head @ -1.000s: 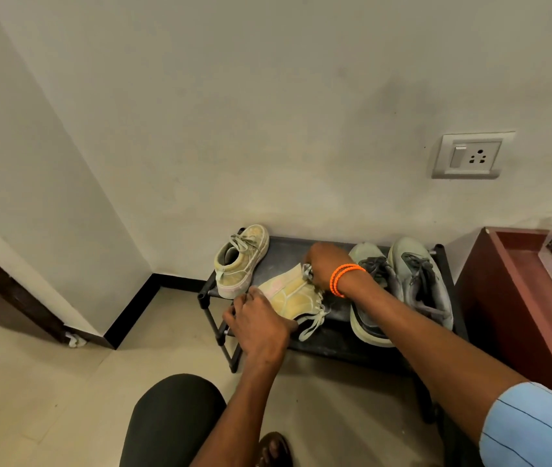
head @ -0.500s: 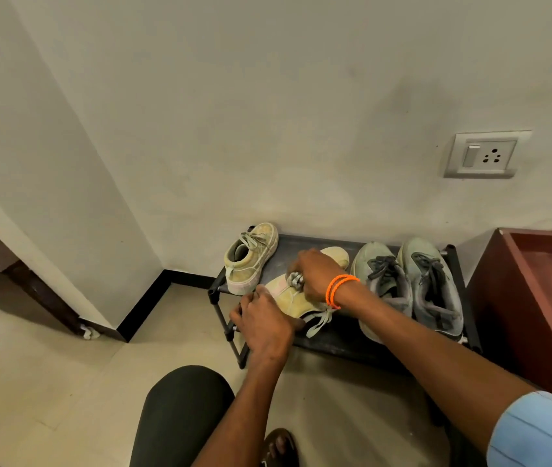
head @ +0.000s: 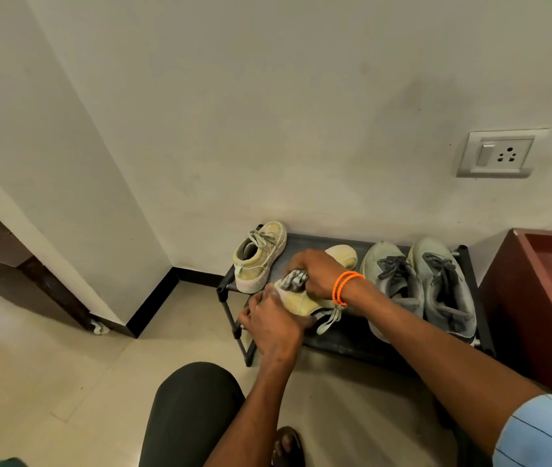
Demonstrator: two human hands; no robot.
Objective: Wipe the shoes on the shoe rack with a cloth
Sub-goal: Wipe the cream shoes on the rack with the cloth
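Mid-task, judging by layout: one yellow shoe (head: 301, 299) is in hand on the shoe rack (head: 348, 345); its mate (head: 259, 256) stands upright just left of the hands; the grey pair (head: 423, 288) sits just right of them, side by side, toes to the wall; can't tell from here which of those are already wiped, so at least this shoe plus likely more is left.

Left hand (head: 273, 323) grips the near end of the yellow shoe, fingers curled round it; right hand (head: 318, 273) is closed on a bunched grey cloth (head: 296, 279), pressing it on the shoe's upper.

Shoe between the hands lies tilted, toe pointing to the wall past the right hand; pale yellow fabric, scuffed and dingy; loose pale laces (head: 330, 320) hang out below the right wrist; cloth is small, crumpled, mostly hidden in the fist.
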